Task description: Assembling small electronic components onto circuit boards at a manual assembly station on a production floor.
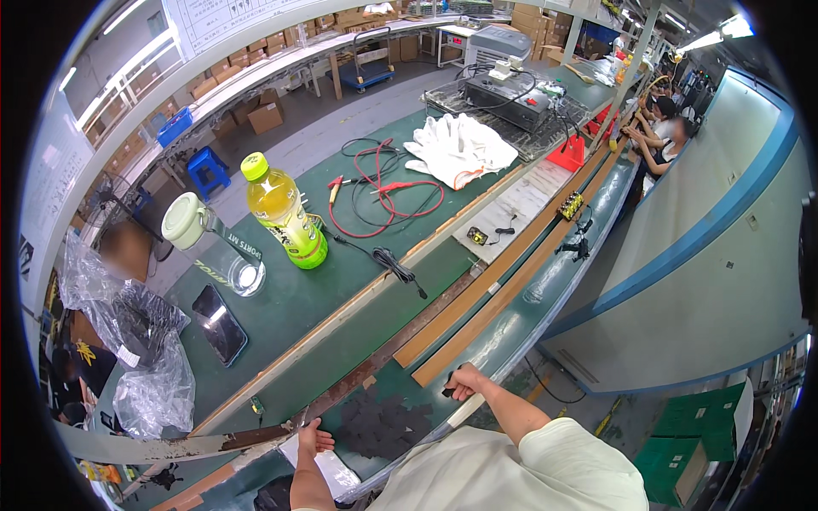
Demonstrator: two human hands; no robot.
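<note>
My left hand (317, 436) is at the lower middle, beside the worn metal frame bar (256, 440), its fingers stretched out and holding nothing that I can see. Below it lies a white flat piece (339, 474), partly hidden by my forearm. My right hand (465, 381) is closed on a small black object (448, 391) near the bench's front edge; its kind is too small to make out. Between my hands a spread of dark, flat cut pieces (383, 426) covers part of the green bench. Two brown rails (460, 341) run away from my right hand.
On the raised green shelf stand a yellow-green drink bottle (290, 217), a clear water bottle (217, 247), a phone (220, 325), red test leads (388, 192) and white gloves (460, 149). Small circuit assemblies (571, 205) rest along the rails. Other people (665, 136) sit farther along the line.
</note>
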